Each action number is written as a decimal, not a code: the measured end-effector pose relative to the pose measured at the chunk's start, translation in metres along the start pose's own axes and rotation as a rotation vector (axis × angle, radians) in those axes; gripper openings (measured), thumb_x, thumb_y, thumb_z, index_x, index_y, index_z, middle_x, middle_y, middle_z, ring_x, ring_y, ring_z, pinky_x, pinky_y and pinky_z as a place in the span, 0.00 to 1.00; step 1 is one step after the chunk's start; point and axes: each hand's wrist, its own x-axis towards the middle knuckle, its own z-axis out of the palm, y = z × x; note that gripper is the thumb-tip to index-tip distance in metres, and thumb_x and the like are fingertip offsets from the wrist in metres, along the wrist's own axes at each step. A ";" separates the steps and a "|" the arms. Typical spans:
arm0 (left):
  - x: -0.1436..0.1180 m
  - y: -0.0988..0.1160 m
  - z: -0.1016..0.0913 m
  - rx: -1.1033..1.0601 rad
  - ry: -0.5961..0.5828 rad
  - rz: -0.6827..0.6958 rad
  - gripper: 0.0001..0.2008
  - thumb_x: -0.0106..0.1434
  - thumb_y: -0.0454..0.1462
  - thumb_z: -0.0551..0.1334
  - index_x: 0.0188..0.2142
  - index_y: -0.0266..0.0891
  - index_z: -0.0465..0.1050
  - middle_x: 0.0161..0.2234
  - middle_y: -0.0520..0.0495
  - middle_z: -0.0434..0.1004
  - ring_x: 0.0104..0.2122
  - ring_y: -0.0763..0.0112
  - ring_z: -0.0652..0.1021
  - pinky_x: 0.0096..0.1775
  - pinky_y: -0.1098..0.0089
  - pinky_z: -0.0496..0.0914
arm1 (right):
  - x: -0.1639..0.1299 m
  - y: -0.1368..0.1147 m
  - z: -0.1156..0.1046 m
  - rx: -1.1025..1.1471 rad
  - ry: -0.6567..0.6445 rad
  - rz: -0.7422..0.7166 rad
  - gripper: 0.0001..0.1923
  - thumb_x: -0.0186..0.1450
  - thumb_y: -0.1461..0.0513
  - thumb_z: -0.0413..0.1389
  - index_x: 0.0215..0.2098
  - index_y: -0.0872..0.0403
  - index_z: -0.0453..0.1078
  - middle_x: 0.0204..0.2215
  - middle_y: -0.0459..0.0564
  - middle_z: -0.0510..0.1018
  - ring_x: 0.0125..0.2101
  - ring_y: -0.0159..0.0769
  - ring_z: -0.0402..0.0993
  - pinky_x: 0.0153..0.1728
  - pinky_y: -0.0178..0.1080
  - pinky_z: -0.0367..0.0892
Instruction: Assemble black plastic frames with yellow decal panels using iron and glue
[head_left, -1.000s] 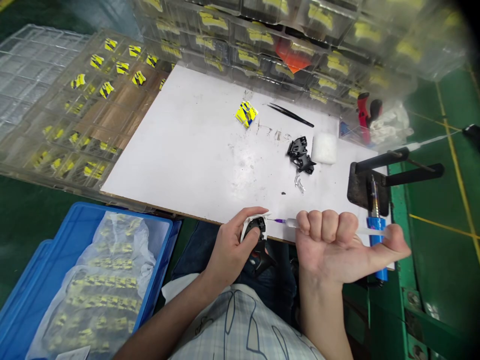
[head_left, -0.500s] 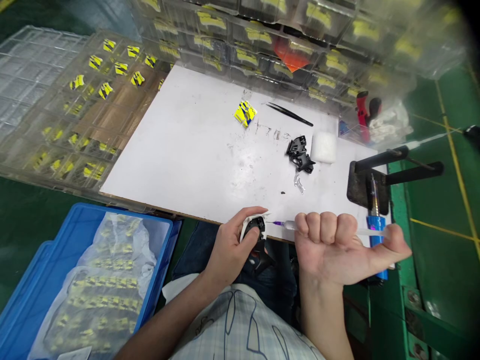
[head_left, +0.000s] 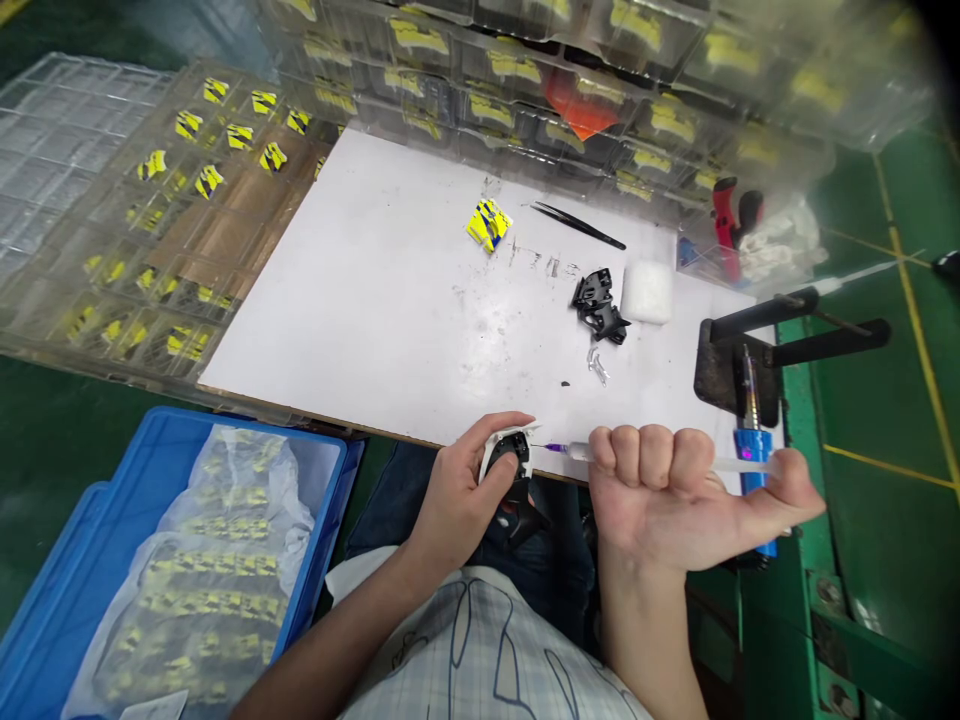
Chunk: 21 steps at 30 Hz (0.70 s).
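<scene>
At the table's front edge my left hand (head_left: 469, 485) is closed on a small white-and-black plastic part (head_left: 519, 452), thumb across its face. My right hand (head_left: 667, 490) wraps its fingers around a syringe (head_left: 576, 450) with a purple needle hub, the thumb at the plunger end. The thin needle points left, its tip at or very near the part's right edge; contact I cannot tell. Beyond the hands lie black plastic parts (head_left: 600, 305), small clear pieces (head_left: 598, 366), a white block (head_left: 647, 292), black tweezers (head_left: 577, 225) and yellow-and-blue patterned pieces (head_left: 489, 225).
Clear compartment trays (head_left: 480, 105) with yellow parts are stacked along the back; another tray (head_left: 225, 215) lies left. A blue bin (head_left: 319, 560) with bagged parts stands lower left. On the right, a blue-handled soldering iron (head_left: 752, 450) lies by a black stand (head_left: 720, 375).
Almost nothing differs. Both hands keep their grip and place, with the needle still beside the part; the view has shifted very slightly.
</scene>
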 end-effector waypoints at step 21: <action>0.000 -0.006 -0.005 0.005 -0.013 -0.008 0.19 0.69 0.43 0.57 0.56 0.40 0.73 0.24 0.50 0.74 0.22 0.66 0.74 0.24 0.70 0.66 | 0.138 -0.006 -0.046 -0.499 0.302 -0.323 0.34 0.66 0.34 0.43 0.19 0.50 0.63 0.17 0.42 0.61 0.20 0.32 0.62 0.25 0.37 0.62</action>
